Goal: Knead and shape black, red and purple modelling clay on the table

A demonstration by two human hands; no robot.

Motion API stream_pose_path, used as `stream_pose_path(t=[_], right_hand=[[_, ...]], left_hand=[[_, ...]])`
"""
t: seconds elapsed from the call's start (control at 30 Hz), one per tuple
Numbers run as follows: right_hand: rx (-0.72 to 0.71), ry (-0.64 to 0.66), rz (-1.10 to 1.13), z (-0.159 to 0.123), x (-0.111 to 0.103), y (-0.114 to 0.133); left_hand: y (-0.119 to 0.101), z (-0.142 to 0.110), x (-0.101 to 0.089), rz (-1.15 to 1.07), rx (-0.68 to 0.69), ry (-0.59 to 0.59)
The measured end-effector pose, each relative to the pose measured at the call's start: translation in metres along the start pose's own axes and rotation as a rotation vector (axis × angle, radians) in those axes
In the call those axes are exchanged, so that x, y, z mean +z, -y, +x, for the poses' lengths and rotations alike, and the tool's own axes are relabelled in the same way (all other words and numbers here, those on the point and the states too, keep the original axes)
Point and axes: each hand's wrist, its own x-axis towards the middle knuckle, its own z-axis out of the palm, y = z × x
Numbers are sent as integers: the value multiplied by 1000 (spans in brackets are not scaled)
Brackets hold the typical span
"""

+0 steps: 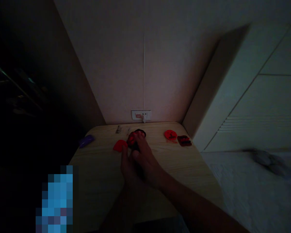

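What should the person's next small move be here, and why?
Probably to ease the right hand slightly away from the left hand: the two are close together, the gap between them is too dark to tell whether anything is held, and the right one hides part of the rounded red-and-black piece on the pale wooden tabletop.
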Motion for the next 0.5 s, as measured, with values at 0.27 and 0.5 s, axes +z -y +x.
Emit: stream_pose_path(t=[0.27,0.5], right_hand=[[-125,-117,-182,-1,2,20],[-105,-104,-134,-4,4,22]], left_hand=[[18,4,0,56,204,68],[26,-4,13,98,269,32]])
